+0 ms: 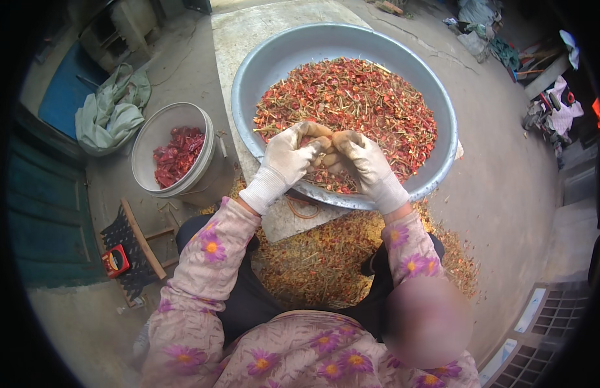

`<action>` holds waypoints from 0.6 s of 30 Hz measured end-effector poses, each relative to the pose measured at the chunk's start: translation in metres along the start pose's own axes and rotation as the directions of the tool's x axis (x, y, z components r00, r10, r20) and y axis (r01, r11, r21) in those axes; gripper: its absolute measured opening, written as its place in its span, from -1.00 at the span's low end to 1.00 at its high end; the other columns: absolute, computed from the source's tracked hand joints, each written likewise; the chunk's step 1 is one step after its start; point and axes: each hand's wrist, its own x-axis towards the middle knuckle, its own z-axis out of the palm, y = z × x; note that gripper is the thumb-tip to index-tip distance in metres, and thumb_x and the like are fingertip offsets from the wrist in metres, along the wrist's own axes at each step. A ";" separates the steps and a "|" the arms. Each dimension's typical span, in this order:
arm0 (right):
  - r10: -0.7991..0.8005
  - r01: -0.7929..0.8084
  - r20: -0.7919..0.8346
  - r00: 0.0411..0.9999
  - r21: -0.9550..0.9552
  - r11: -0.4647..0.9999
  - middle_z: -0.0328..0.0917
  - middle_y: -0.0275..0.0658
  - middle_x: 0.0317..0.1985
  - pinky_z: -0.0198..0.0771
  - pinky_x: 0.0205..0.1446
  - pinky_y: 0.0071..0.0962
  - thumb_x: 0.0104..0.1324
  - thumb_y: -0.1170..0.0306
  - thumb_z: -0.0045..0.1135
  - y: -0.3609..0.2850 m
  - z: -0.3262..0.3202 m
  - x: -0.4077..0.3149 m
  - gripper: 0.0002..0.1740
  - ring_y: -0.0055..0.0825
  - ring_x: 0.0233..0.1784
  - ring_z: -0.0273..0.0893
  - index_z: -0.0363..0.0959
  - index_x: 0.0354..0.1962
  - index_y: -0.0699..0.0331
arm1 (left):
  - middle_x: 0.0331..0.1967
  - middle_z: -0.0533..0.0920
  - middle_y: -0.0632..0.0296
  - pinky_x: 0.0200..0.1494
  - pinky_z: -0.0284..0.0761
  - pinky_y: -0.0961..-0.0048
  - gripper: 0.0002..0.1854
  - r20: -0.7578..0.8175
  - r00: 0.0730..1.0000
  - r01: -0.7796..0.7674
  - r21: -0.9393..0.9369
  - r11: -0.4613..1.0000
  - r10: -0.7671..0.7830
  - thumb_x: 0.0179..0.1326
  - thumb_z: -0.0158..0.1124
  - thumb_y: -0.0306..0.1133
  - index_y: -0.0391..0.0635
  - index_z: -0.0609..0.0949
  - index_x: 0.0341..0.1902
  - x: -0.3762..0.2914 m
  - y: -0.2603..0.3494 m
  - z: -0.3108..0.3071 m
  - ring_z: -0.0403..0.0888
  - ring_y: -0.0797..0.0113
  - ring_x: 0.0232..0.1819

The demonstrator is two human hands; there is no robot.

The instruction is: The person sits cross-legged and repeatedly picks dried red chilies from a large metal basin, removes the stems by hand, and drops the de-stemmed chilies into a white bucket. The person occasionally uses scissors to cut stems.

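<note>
My left hand (296,154), in a white knitted glove with soiled fingertips, is bent at the fingers over the near side of a large blue-grey basin (300,44). My right hand (366,162), gloved the same way, meets it fingertip to fingertip. The curled fingers hide whatever small piece may be between them. Below and beyond the hands, a broad heap of broken dried red chilies and stems (348,97) covers the basin's floor. To the left stands a pale plastic bucket (211,150), part-filled with dark red dried chilies (178,157).
The basin rests on a pale slab (237,22). Chili seeds and stem scraps (314,262) litter the floor between my legs. A low wooden-framed stool (142,237) with a red box (115,262) stands left, below a pale green sack (113,111). Plastic bags (476,29) lie far right.
</note>
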 end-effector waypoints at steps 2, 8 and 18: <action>0.032 -0.032 -0.023 0.999 0.026 0.999 0.64 -0.20 -0.12 0.59 -0.21 -0.61 0.45 0.27 0.17 -0.002 0.000 0.005 -0.47 -0.54 -0.22 0.65 0.30 0.23 0.41 | -0.36 0.62 0.39 -0.43 0.49 0.65 -0.72 -0.055 0.995 0.079 -0.063 0.995 -0.083 0.43 0.28 -0.27 -0.17 0.58 0.06 0.000 0.002 -0.003 0.50 0.66 -0.48; -0.113 0.127 0.082 0.990 -0.203 0.971 0.57 -0.16 0.01 0.56 0.04 -0.51 0.32 0.31 0.24 -0.007 0.012 -0.002 -0.25 -0.49 -0.08 0.62 0.17 0.36 0.44 | -0.43 0.60 0.39 -0.50 0.45 0.68 -0.72 0.002 0.996 0.092 -0.206 0.974 -0.093 0.38 0.34 -0.26 -0.19 0.58 0.00 0.001 0.008 -0.014 0.46 0.65 -0.55; -0.269 0.340 0.289 0.919 -0.926 0.166 0.60 -0.19 -0.17 0.49 0.06 -0.24 0.16 0.32 0.34 0.026 0.021 0.016 -0.71 -0.20 -0.05 0.59 0.69 -0.12 0.05 | -0.24 0.69 0.12 -0.45 0.60 0.56 -0.83 -0.039 0.999 -0.042 -0.624 0.780 0.022 0.41 0.24 -0.40 -0.16 0.57 0.00 -0.002 0.009 -0.038 0.63 0.46 -0.42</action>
